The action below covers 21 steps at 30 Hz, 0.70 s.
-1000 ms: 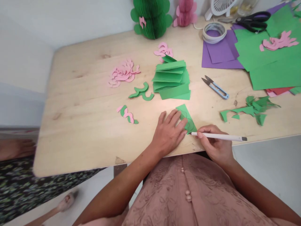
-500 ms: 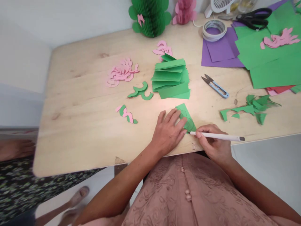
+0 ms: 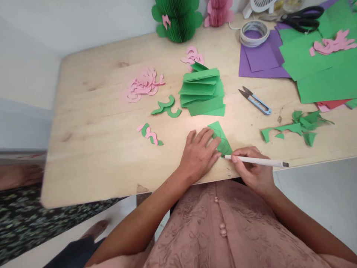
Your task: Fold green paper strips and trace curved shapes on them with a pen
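Note:
My left hand [image 3: 198, 154] lies flat with its fingers apart on the left part of a small green paper piece [image 3: 221, 137], pressing it on the table. Curved pencil-like lines show on that paper. In my right hand [image 3: 252, 167] is a slim white pen [image 3: 259, 160], its tip at the paper's lower corner. Just beyond the paper is a stack of folded green strips [image 3: 202, 91]. Green curved cutouts [image 3: 167, 107] and a pink-and-green wavy piece [image 3: 150, 134] lie to the left of it.
Pink cutouts [image 3: 143, 87] lie farther left. Blue thread snips [image 3: 256, 101], green scraps [image 3: 299, 127], a tape roll [image 3: 254, 34], black scissors [image 3: 302, 18] and green sheets [image 3: 326, 82] are on the right. Honeycomb paper figures [image 3: 181, 18] stand at the back. Another person's hand [image 3: 21, 175] is at the left.
My hands and the pen hold almost the same place at the green paper. At the lower left, the other person's legs and feet have shifted. The view has tilted slightly.

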Motion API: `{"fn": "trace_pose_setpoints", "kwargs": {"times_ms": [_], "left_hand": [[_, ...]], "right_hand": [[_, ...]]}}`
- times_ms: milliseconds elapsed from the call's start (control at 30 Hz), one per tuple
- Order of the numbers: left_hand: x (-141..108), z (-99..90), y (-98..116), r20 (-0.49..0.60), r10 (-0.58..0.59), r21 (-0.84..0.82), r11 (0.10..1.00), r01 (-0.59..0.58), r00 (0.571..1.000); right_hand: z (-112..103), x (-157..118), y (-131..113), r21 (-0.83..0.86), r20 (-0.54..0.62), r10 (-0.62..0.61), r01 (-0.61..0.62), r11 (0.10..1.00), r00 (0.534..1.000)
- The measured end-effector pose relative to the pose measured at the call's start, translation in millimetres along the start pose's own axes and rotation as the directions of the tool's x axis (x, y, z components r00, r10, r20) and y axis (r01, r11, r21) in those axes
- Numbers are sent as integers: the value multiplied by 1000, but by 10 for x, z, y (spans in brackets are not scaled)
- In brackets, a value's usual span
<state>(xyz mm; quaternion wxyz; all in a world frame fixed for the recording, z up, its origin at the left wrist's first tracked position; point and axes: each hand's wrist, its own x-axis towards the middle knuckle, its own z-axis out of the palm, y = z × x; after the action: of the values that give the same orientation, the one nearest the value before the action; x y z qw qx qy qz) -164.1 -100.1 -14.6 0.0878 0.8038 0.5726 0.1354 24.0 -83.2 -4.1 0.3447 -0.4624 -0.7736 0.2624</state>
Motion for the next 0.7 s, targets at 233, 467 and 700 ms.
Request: {"fn": "trace_pose_setpoints", "kwargs": {"times_ms": [233,467,700], "left_hand": [[-3,11,-5,-7,-1,0,1000,1,1000],[0,8,-3,-2,0,7,1000,0,1000],[-1,4,-5,-2,4,11,1000,-4,1000]], "right_hand": [[3,2,-2,-19,-4,-15,15,1000,1000],[8,-5,4,-34,0,0,0,999,1000],[10,-1,3,-22,1,-16,16,1000,1000]]}}
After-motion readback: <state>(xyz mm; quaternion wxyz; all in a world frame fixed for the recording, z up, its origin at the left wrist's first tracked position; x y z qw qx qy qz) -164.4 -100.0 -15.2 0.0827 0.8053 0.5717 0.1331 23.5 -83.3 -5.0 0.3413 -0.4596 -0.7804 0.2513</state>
